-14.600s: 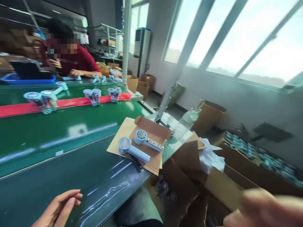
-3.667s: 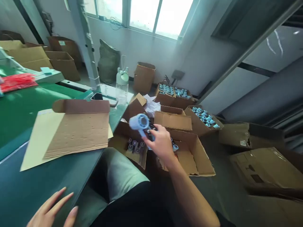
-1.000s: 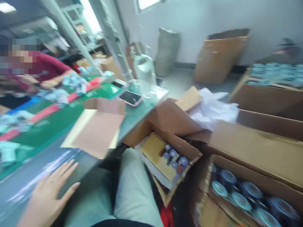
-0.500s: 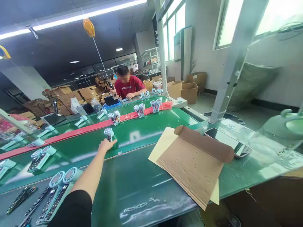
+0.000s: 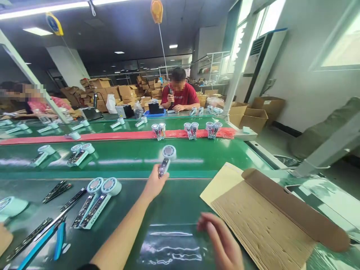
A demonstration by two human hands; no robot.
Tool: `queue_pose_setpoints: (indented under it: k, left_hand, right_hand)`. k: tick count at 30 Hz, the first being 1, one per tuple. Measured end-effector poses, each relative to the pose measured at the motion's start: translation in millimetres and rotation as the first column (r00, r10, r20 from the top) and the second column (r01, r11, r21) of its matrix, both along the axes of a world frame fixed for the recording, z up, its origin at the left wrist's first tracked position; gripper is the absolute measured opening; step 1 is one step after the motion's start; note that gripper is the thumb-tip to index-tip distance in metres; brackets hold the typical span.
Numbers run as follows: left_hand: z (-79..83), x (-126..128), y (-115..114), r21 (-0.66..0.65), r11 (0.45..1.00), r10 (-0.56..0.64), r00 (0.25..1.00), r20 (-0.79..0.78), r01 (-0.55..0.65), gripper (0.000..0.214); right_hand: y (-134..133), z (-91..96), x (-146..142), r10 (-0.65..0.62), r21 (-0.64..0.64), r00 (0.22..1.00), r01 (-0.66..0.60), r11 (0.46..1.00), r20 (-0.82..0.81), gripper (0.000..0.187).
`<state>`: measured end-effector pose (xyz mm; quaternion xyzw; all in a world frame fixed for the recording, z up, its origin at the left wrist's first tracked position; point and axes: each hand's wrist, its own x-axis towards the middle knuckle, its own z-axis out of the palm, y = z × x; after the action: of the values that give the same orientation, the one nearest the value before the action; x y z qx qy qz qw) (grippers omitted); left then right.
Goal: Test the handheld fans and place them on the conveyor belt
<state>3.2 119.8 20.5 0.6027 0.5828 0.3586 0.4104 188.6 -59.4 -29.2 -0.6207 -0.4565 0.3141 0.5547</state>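
Observation:
My left hand (image 5: pixel 154 183) reaches forward over the near edge of the green conveyor belt (image 5: pixel 126 157). Its fingers are closed on the handle of a pale blue hand-held fan half (image 5: pixel 166 159), round head pointing away and a dark circuit strip showing along the handle. My right hand (image 5: pixel 222 240) hovers low over the dark table, fingers loosely spread, holding nothing. It is just left of a flat cardboard sheet (image 5: pixel 267 221).
Two more fan halves (image 5: pixel 102 189) lie side by side on the table to the left, with black strips (image 5: pixel 54 191) and a blue tool (image 5: pixel 57 240). Further fan halves stand along a red strip (image 5: pixel 112 135). A person in red (image 5: pixel 180 95) works opposite.
My left hand has closed on the fan half and drawn it back from the belt toward the table. My right hand has come into view at the bottom. The camera has turned left.

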Motion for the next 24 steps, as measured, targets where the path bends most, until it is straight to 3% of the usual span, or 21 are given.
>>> queue_pose_setpoints:
  k: [1,2,4,6,10,12,16,21,24]
  left_hand:
    - [-0.4,5,-17,-0.002,0.999,-0.038,0.996,0.081,0.039,0.039]
    - [-1.2,10,-32,-0.010,0.997,-0.068,0.986,0.154,0.071,0.041]
    - [-4.2,16,-55,-0.028,0.992,-0.113,0.957,0.268,0.125,0.043]
    - [-9.2,19,-67,-0.041,0.986,-0.137,0.930,0.342,0.161,0.044]
    - [-20.2,22,-73,-0.067,0.971,-0.180,0.882,0.435,0.231,0.040]
    - [-23.3,23,-72,-0.071,0.962,-0.201,0.860,0.468,0.263,0.036]
    - [-25.2,24,-68,-0.081,0.948,-0.227,0.830,0.510,0.308,0.030]
    - [-28.6,25,-62,-0.107,0.928,-0.249,0.808,0.534,0.357,0.031]
    - [-29.5,26,-62,-0.091,0.928,-0.264,0.808,0.526,0.363,0.033]
  right_hand:
    - [20,13.8,-11,0.169,0.071,0.979,-0.161,0.984,-0.116,0.039]
    - [37,25.5,-20,0.256,0.129,0.948,-0.235,0.963,-0.188,0.037]
    - [61,38.8,-29,0.308,0.203,0.917,-0.261,0.944,-0.254,0.032]
    - [68,37.7,-30,0.255,0.211,0.925,-0.199,0.957,-0.282,0.029]
    - [51,15.9,-9,0.077,0.160,0.960,-0.034,0.987,-0.271,0.027]
    - [43,9.9,11,-0.020,0.136,0.981,0.046,0.990,-0.193,0.029]
    - [48,19.2,65,-0.130,-0.007,0.967,0.135,0.991,0.219,0.039]
    - [107,35.9,125,-0.021,-0.240,0.880,0.152,0.959,0.475,0.023]
    - [152,33.0,147,0.058,-0.422,0.831,0.220,0.880,0.554,0.018]
